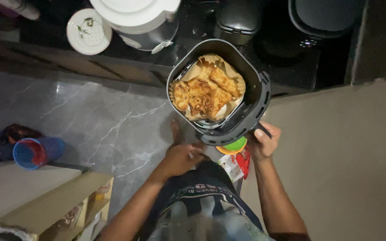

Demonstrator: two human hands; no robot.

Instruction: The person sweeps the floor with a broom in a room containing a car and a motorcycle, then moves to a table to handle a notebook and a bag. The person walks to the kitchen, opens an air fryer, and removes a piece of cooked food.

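Head view looks straight down, and I see my right hand (264, 142) wrapped tight around the handle of a black air fryer basket (251, 96). I hold the basket up in the air, over the edge of the dark table (287, 62) and above the floor. My left hand (179, 158) is curled in close, low by my waist. I cannot tell if it holds anything.

Inside the basket lies a crinkly brown paper liner (197, 71). On it sit flat golden pieces of fried food (206, 93), bumpy and crisp on top. The basket has round corners and smooth, thick walls.

On the table behind it stand a white round cooker (141, 20) with a shiny lid, a small white plate (88, 31) with a green leaf print, and a black machine (237, 18). The basket hides part of the table edge.

Below, the grey floor (103, 120) looks like shiny stone with thin white lines. A blue plastic cup (34, 152) lies on its side at the left. A green and orange lid (234, 146) and a red packet (237, 164) peek out under the basket. A tan wooden shelf (54, 201) sits at the lower left.
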